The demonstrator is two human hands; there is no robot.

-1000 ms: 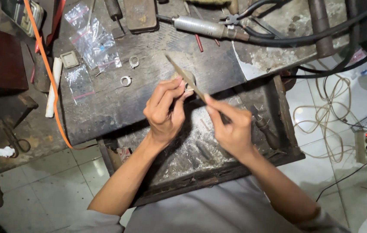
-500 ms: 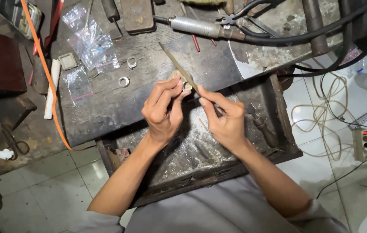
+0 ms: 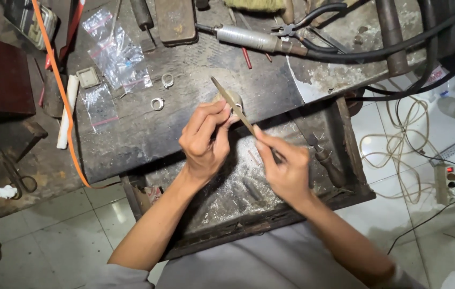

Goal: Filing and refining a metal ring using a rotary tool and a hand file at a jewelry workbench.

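At the centre of the frame the left hand (image 3: 206, 140) pinches a small silver ring (image 3: 235, 108) between thumb and fingertips, bracing it against the front edge of the dark workbench (image 3: 195, 128) so it cannot slip. The right hand (image 3: 286, 170) has its fingers closed around the lower end of a thin flat file (image 3: 232, 106), index finger laid along it to steer; the blade slants up and to the left across the ring, its tip pointing toward the upper middle of the frame.

Below the hands an open wooden drawer (image 3: 345, 144) sits under the bench edge, its floor dusted with pale metal filings, a placement that lets it catch whatever falls.

Left of centre two more rings (image 3: 162, 92) lie on the bench, well apart from the hands, near clear plastic bags (image 3: 115, 53). Along the top a metal handpiece (image 3: 249, 38) with a black hose lies beside black-handled pliers (image 3: 305, 24). An orange cord (image 3: 59, 91) runs down the left side.
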